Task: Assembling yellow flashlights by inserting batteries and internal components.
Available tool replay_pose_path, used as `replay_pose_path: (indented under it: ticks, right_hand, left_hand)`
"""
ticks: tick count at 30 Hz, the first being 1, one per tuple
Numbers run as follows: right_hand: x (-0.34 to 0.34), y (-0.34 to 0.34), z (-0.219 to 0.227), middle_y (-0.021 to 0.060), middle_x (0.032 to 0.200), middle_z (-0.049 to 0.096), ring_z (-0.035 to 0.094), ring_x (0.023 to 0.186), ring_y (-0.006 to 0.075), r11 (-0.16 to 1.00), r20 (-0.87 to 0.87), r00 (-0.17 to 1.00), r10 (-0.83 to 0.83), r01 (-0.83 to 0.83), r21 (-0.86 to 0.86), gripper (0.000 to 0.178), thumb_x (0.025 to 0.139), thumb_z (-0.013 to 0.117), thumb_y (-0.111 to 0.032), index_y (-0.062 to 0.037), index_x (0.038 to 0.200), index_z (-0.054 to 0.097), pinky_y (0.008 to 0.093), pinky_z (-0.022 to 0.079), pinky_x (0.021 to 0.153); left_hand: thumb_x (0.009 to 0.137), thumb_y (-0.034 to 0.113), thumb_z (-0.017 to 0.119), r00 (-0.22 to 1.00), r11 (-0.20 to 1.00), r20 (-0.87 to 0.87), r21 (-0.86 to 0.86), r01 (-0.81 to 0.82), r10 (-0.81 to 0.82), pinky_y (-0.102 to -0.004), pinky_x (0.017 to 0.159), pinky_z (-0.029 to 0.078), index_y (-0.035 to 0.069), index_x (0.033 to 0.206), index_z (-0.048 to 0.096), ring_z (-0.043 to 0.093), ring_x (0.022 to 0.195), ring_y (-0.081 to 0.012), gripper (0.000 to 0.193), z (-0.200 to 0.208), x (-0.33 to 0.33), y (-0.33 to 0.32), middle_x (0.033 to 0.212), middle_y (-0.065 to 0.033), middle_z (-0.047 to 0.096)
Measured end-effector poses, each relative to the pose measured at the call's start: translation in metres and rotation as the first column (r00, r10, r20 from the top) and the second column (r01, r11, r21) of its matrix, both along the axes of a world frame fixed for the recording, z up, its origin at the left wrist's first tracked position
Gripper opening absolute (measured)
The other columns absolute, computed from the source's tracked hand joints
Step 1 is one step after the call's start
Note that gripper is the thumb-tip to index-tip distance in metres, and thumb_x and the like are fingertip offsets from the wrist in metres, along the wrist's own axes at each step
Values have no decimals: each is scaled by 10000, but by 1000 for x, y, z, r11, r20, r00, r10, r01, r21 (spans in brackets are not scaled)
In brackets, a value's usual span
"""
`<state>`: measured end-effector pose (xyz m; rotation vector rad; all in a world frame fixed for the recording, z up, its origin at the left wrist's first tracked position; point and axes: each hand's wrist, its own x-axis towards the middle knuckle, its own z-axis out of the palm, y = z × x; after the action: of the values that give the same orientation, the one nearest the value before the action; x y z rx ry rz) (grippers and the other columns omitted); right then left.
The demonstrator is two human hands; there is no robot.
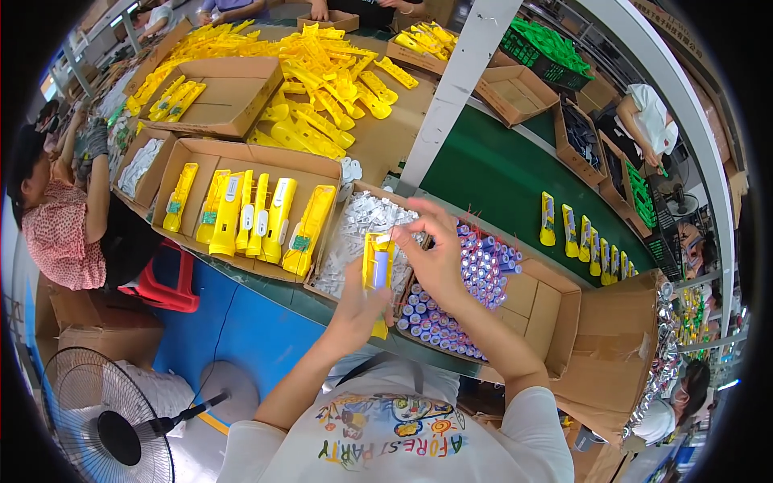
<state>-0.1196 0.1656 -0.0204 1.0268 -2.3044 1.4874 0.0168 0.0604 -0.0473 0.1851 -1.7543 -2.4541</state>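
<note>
My left hand [354, 310] is closed around a yellow plastic housing [368, 270], held upright over the boxes in front of me. Inside that half shell lies a purple cylindrical battery cell [380, 270]. At the shell's upper end, my right hand [439, 253] pinches a small white plastic part [384, 239] between thumb and forefinger, partly hidden by the fingertips. Beneath my hands is a box of loose small white plastic parts [366, 216]. To its right, many purple battery cells [439, 322] stand packed together in a carton.
A carton [173, 221] at left holds several yellow housings, some with green circuit boards. Behind it lies a yellow heap [322, 72]. A metal post [463, 88] rises beside the green conveyor [483, 161], which carries a row of yellow pieces. A fan [113, 427] stands lower left; co-workers sit around.
</note>
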Motion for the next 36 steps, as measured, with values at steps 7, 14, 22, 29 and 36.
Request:
replay_pose_path:
  ticks: [7, 14, 22, 29, 36]
  right_hand:
    - [-8, 9, 23, 103, 1136, 595, 501, 1123, 235, 996, 5, 997, -77, 78, -32, 205, 792, 753, -127, -27, 843, 582, 331, 433, 877]
    - [-149, 100, 12, 68, 947, 636, 596, 876, 156, 992, 22, 992, -123, 123, 37, 195, 995, 435, -107, -34, 1082, 593, 295, 480, 816]
    - [-350, 261, -99, 132, 1077, 653, 577, 1097, 306, 278, -397, 878, -269, 465, 840, 213, 891, 559, -151, -130, 1058, 689, 401, 487, 874]
    - [-46, 44, 42, 90, 1136, 631, 574, 1067, 292, 904, 454, 805, 381, -427, -2, 332, 802, 615, -52, -62, 1133, 610, 370, 452, 965]
    - [-6, 68, 13, 83, 1048, 660, 628, 900, 132, 686, 54, 695, 717, -717, 122, 230, 843, 695, -94, -66, 1069, 668, 263, 510, 734]
  left_hand:
    - [984, 105, 457, 980, 978, 18, 54, 199, -200, -309, 658, 517, 86, 1410, 155, 577, 745, -180, 523, 10, -8, -7, 984, -113, 526]
    - [876, 90, 615, 982, 854, 71, -507, -115, 174, -362, 851, 498, 8, 1224, 507, 587, 1025, -203, 374, 24, -29, -93, 1120, -123, 578]
    - [798, 112, 699, 891, -123, -60, -992, -4, 450, -410, 829, 497, -16, 1132, 514, 606, 971, -326, 402, 13, -44, -127, 1066, -184, 590]
    - [972, 358, 516, 978, 870, 209, 479, -117, 16, -398, 805, 531, 60, 1162, 526, 627, 915, -220, 354, 48, -27, -28, 1026, -106, 614]
    - [833, 20, 498, 980, 855, 198, 513, -72, -36, -367, 861, 517, 48, 1277, 434, 594, 1004, -228, 449, 26, -21, 1, 1074, -102, 575]
